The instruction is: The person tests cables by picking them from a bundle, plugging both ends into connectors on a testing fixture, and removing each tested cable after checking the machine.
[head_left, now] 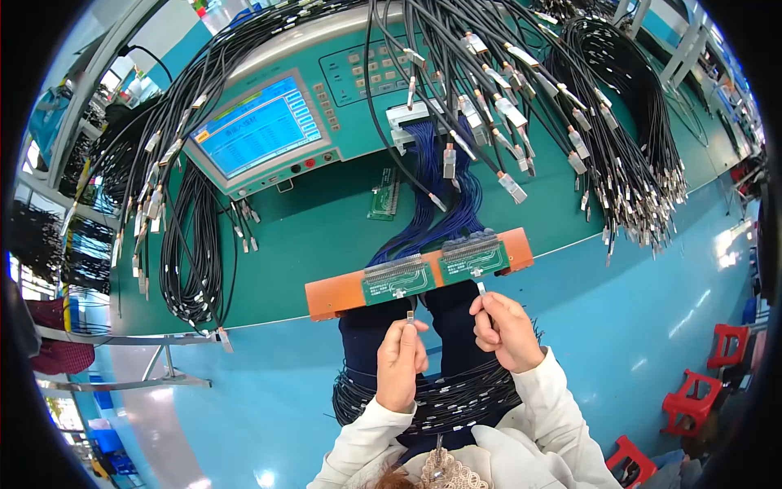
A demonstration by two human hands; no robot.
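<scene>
Just below an orange bar (336, 295) at the table edge, my left hand (399, 359) pinches a small metal cable connector (410, 316). My right hand (507, 328) pinches another small connector (481, 288), right under the second board. Two green circuit boards (376, 295) (491, 265) are mounted on the bar, each with a small socket on its lower side. Both connectors are apart from the boards. Blue wires (423, 220) run from the boards up to the tester. A bundle of black cables (456, 406) lies across the lap.
A green tester (350, 122) with a lit screen (248, 126) stands on the green table (301, 236). Black cables with metal connectors hang over it and lie at both sides (643, 187). A loose green board (384, 196) lies below the tester. Red stools (691, 401) stand at right.
</scene>
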